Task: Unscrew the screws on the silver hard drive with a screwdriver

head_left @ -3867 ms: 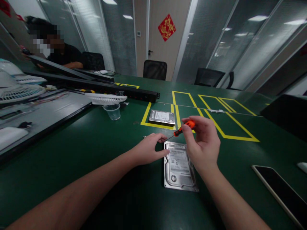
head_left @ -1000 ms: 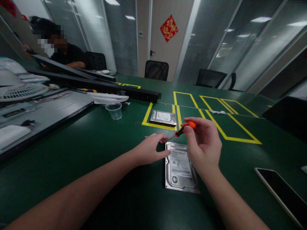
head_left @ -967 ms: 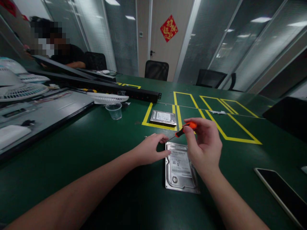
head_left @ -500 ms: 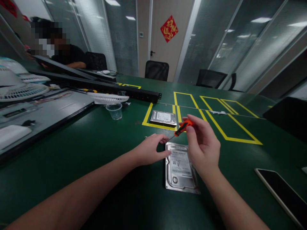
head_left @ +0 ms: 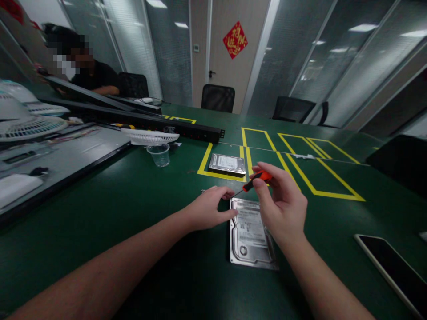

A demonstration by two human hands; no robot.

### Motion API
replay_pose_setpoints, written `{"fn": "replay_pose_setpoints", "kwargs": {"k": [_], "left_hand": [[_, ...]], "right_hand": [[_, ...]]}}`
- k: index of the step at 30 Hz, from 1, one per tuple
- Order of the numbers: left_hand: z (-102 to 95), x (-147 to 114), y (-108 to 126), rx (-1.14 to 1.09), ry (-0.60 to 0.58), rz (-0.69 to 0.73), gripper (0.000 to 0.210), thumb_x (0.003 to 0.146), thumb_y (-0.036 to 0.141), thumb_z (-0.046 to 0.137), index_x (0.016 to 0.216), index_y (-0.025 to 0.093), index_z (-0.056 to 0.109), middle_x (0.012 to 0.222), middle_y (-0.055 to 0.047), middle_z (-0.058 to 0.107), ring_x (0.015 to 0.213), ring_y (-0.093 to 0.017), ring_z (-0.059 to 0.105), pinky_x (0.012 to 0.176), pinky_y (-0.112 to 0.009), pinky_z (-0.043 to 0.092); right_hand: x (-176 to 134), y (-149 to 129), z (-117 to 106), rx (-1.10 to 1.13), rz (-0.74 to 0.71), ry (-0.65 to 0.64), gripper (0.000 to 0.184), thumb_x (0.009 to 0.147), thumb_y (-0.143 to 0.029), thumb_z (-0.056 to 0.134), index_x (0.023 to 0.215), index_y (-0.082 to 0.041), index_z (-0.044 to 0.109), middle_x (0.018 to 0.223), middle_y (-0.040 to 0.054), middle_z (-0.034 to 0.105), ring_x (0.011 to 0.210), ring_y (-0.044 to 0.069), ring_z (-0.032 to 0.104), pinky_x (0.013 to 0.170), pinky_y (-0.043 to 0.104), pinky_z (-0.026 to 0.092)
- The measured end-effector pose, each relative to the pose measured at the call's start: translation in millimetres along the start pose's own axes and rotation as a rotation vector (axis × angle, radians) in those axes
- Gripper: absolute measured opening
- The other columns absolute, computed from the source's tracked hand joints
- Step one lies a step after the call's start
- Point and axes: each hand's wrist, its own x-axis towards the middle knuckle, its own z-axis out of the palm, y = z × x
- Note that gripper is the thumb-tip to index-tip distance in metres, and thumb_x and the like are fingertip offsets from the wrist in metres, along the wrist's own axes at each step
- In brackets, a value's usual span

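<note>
A silver hard drive [head_left: 249, 238] with a white label lies flat on the green table in front of me. My left hand [head_left: 213, 206] grips its left edge, thumb on the top face and curled fingers at the far left corner. My right hand [head_left: 283, 200] is closed round the orange and black handle of a screwdriver [head_left: 254, 181]. Its thin shaft slants down leftward, with the tip at the drive's far left corner, close to my left fingertips. The tip's exact contact is too small to make out. My right hand covers part of the drive's right side.
Another hard drive [head_left: 227, 164] lies inside a yellow-taped rectangle beyond. Left of it stand a clear plastic cup [head_left: 159, 155], a white fan grille [head_left: 150, 134] and a long black bar [head_left: 187, 130]. A phone [head_left: 390, 266] lies at right. A person [head_left: 100, 78] sits far left.
The screwdriver handle has tilted slightly lower and turned a little, with my right thumb and fingers shifting on it. My left hand and the drive stay in place.
</note>
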Motion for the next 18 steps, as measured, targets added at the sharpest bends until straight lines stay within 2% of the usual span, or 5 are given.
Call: {"fn": "replay_pose_setpoints", "kwargs": {"k": [5, 8, 14, 18], "left_hand": [[-0.3, -0.2, 0.7, -0.007, 0.001, -0.009, 0.047, 0.089, 0.038, 0.078, 0.129, 0.017, 0.064, 0.122, -0.013, 0.071, 0.114, -0.030, 0.067, 0.099, -0.047, 0.055], [-0.2, -0.6, 0.0, -0.007, -0.001, -0.003, 0.047, 0.090, 0.038, 0.077, 0.129, 0.018, 0.064, 0.122, -0.012, 0.071, 0.114, -0.029, 0.067, 0.099, -0.047, 0.055], [-0.2, -0.5, -0.3, 0.009, -0.006, -0.008, 0.047, 0.089, 0.039, 0.077, 0.129, 0.018, 0.064, 0.122, -0.013, 0.071, 0.114, -0.029, 0.067, 0.099, -0.047, 0.055], [-0.1, -0.3, -0.1, 0.006, -0.002, -0.012, 0.047, 0.089, 0.039, 0.077, 0.129, 0.018, 0.064, 0.121, -0.012, 0.071, 0.114, -0.029, 0.067, 0.099, -0.047, 0.055]], "right_hand": [[1.3, -6.5, -2.6, 0.008, -0.002, -0.042, 0.039, 0.108, -0.021, 0.049, 0.143, -0.030, 0.063, 0.137, 0.0071, 0.072, 0.120, 0.024, 0.073, 0.105, 0.050, 0.058], [1.6, -6.1, -1.2, 0.007, -0.015, -0.024, 0.035, 0.104, -0.020, 0.057, 0.137, -0.029, 0.066, 0.133, 0.0086, 0.073, 0.114, 0.025, 0.074, 0.100, 0.049, 0.061], [2.6, -1.9, 1.7, -0.042, -0.046, 0.090, 0.025, 0.094, -0.022, 0.074, 0.118, -0.028, 0.071, 0.108, 0.0050, 0.073, 0.101, 0.024, 0.073, 0.087, 0.043, 0.062], [2.8, -4.1, 0.1, -0.022, -0.038, 0.040, 0.025, 0.097, -0.023, 0.071, 0.121, -0.028, 0.071, 0.116, 0.0062, 0.074, 0.103, 0.024, 0.074, 0.090, 0.044, 0.062]]}}
